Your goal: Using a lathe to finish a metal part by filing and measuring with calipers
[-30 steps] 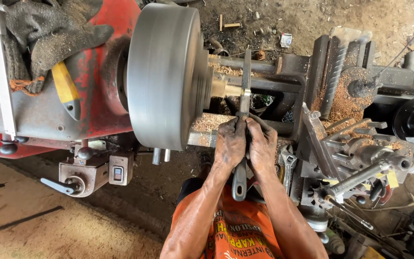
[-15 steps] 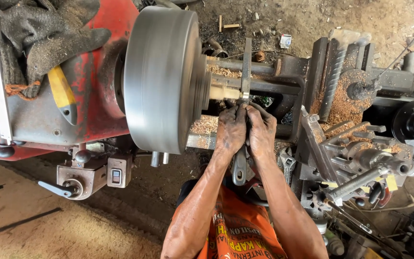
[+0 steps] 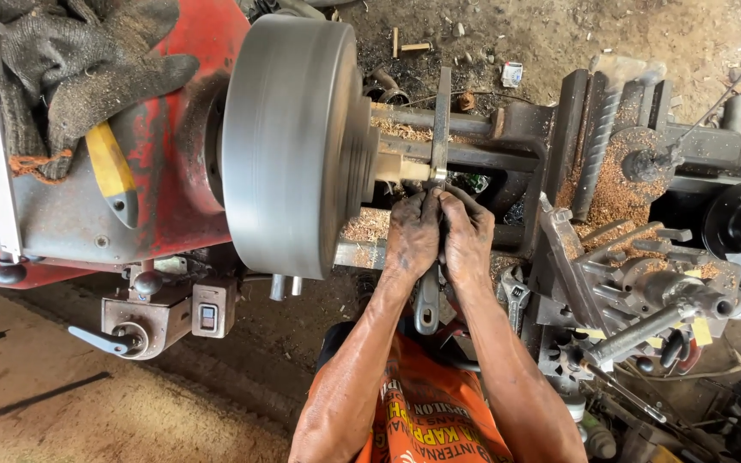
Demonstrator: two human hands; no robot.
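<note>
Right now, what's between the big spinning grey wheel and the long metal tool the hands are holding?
In the head view, a short pale workpiece spans from the wheel to the tool.

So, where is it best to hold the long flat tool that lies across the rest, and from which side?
Probably at its near end, from the person's side. The flat tool points away across the rest toward the spinning workpiece, and both the left hand and right hand clasp its shank, clear of the chuck.

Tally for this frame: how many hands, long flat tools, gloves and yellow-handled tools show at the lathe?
Hands: 2, left hand and right hand, both gripping the tool
Long flat metal tool: 1
Dark work gloves: 1 heap, number unclear
Yellow-handled tool: 1
Total: 5
</note>
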